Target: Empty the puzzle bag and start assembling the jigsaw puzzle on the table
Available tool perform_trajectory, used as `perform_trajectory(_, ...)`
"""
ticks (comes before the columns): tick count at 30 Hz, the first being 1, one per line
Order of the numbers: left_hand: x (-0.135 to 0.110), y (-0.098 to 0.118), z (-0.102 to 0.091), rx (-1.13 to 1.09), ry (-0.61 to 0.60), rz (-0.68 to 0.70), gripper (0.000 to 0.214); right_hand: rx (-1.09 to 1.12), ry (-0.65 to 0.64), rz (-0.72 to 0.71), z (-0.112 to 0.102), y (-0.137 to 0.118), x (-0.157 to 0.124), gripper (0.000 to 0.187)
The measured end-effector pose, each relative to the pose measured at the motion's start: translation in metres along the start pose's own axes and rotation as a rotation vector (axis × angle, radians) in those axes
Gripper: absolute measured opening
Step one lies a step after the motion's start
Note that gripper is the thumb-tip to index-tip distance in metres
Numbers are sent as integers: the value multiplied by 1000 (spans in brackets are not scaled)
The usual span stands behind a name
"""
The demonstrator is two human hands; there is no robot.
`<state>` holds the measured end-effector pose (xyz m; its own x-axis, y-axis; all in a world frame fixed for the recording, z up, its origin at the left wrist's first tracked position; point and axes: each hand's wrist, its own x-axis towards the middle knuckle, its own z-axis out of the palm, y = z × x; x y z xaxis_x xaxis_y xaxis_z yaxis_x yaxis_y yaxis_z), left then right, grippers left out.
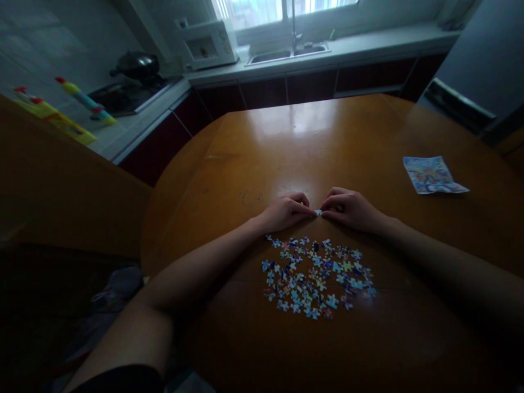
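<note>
Between my two hands is a small light-blue and white jigsaw puzzle piece (318,212); whether it is one piece or two joined is too small to tell. My left hand (287,212) pinches its left side with thumb and fingertips. From the other side, my right hand (347,208) grips the right edge in the same way. Both hands are low over the wooden table, just beyond a loose spread of many jigsaw pieces (305,295), mostly blue and white with some yellow, red and dark ones.
A creased, colourful picture sheet (430,176) lies on the table (262,147) to the right. Beyond the table are a counter with a sink (270,57), a microwave (207,45), and a stove with a dark pan (137,64). Yellow bottles (61,121) stand at the left.
</note>
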<state>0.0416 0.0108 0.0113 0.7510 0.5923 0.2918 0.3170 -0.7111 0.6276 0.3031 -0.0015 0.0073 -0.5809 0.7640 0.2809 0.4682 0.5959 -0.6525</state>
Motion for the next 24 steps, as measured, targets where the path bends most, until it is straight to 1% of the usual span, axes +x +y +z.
perform_trajectory(4, 0, -2, 1, -13, 1, 0, 18, -2, 8, -10, 0, 0, 0, 13)
perform_trajectory(12, 0, 2, -1, -5, -6, -11, 16, 14, 10, 6, 0, -1, 0, 15)
perform_trajectory(24, 0, 1, -2, -10, -19, -16, 16, 15, 9, 8, 0, -1, 0, 14)
